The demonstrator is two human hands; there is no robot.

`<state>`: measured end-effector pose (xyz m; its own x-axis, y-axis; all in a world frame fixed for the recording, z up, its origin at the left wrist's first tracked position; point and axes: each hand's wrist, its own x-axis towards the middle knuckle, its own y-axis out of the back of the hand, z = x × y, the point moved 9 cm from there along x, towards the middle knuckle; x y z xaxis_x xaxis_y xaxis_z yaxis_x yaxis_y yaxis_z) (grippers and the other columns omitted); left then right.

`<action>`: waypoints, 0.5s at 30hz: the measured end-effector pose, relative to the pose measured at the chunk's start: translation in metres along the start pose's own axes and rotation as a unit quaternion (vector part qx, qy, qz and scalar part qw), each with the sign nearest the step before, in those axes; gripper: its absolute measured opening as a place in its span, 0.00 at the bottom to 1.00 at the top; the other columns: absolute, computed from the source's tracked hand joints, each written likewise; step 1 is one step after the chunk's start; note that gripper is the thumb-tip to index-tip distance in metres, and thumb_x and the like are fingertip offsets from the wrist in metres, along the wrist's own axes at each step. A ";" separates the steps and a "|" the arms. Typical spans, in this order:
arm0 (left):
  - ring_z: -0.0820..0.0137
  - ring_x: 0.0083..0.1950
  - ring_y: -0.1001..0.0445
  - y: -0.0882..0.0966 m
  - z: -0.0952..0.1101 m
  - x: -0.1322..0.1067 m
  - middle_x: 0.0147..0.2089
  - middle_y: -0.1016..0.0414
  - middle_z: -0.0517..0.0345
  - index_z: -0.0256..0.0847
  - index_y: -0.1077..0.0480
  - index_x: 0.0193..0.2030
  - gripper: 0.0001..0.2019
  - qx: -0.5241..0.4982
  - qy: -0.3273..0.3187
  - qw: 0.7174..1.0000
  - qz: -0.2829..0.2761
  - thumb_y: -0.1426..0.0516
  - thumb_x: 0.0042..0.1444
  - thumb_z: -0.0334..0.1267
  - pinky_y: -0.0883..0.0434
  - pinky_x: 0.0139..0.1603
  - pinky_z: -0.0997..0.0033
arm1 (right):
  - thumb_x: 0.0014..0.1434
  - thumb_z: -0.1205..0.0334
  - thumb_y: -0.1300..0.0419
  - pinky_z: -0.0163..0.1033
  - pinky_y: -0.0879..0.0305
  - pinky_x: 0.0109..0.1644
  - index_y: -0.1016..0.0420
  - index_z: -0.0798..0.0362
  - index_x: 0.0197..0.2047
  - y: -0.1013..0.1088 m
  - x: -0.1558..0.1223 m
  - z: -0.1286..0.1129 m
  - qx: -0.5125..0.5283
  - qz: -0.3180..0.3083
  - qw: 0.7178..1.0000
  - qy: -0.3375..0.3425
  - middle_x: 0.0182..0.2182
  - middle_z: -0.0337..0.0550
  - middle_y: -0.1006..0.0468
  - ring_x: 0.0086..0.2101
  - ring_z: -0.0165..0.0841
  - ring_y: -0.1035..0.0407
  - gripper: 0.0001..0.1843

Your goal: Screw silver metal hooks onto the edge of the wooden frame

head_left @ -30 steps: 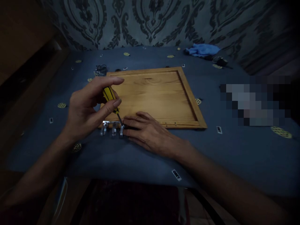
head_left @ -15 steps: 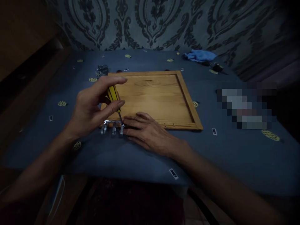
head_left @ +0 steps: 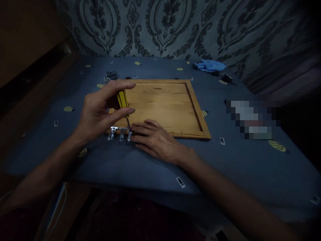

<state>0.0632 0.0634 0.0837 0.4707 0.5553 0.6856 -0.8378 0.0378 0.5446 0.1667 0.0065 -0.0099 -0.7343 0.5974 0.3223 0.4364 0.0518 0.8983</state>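
A square wooden panel (head_left: 163, 105) with a raised frame lies flat on the blue-covered table (head_left: 130, 164). A shiny metal hinge (head_left: 119, 133) sits at its near left corner. My left hand (head_left: 100, 112) is closed round a yellow-and-black screwdriver (head_left: 123, 100), held nearly upright with its tip down at the hinge. My right hand (head_left: 155, 139) lies flat on the table and the panel's near edge, fingertips touching the hinge beside the screwdriver tip.
A second metal hinge (head_left: 110, 76) lies by the panel's far left corner. A blue cloth (head_left: 208, 65) and a small dark object (head_left: 224, 77) sit at the far right. A patterned wall rises behind the table. A blurred patch covers something on the right.
Both hands keep their places at the hinge; the screwdriver stands slightly more upright. The view has shifted a little, so everything sits lower and further left.
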 end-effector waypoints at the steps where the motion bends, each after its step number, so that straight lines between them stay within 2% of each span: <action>1: 0.75 0.36 0.24 0.000 0.001 0.000 0.49 0.21 0.62 0.45 0.27 0.58 0.21 -0.005 0.009 1.000 -0.001 0.33 0.59 0.45 0.21 0.35 0.72 | 0.73 0.62 0.47 0.53 0.41 0.66 0.23 0.52 0.55 0.000 0.000 0.000 0.000 0.003 1.000 0.000 0.59 0.48 0.23 0.62 0.41 0.33 0.13; 4: 0.71 0.40 0.19 -0.002 0.003 -0.001 0.45 0.20 0.62 0.46 0.28 0.58 0.20 -0.043 0.035 0.998 -0.026 0.33 0.59 0.41 0.17 0.43 0.67 | 0.73 0.62 0.46 0.53 0.42 0.66 0.24 0.51 0.55 -0.003 0.000 0.001 0.001 -0.001 1.000 0.003 0.59 0.48 0.23 0.62 0.40 0.32 0.13; 7: 0.69 0.43 0.17 -0.005 0.004 -0.001 0.49 0.21 0.59 0.48 0.27 0.56 0.19 -0.077 0.044 0.994 -0.068 0.33 0.59 0.38 0.16 0.46 0.67 | 0.72 0.63 0.46 0.53 0.42 0.65 0.24 0.51 0.57 -0.005 0.000 0.002 0.010 -0.007 1.000 0.007 0.60 0.50 0.23 0.62 0.40 0.32 0.14; 10: 0.68 0.45 0.17 -0.009 0.006 -0.001 0.55 0.23 0.57 0.48 0.28 0.57 0.19 -0.076 0.019 0.992 -0.100 0.35 0.60 0.39 0.16 0.44 0.69 | 0.71 0.63 0.44 0.53 0.41 0.64 0.24 0.52 0.57 -0.005 -0.001 0.003 0.014 0.002 1.000 0.010 0.60 0.52 0.23 0.61 0.41 0.31 0.14; 15: 0.71 0.44 0.20 -0.016 0.008 -0.005 0.56 0.23 0.53 0.45 0.33 0.62 0.21 -0.024 -0.047 0.993 -0.102 0.38 0.63 0.38 0.19 0.42 0.72 | 0.71 0.62 0.44 0.52 0.43 0.66 0.23 0.51 0.56 -0.006 0.000 0.005 0.015 0.008 1.000 0.002 0.58 0.51 0.23 0.60 0.40 0.31 0.14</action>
<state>0.0768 0.0533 0.0758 0.6548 0.4510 0.6065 -0.7329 0.1829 0.6552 0.1666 0.0098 -0.0170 -0.7294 0.5948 0.3379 0.4635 0.0664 0.8836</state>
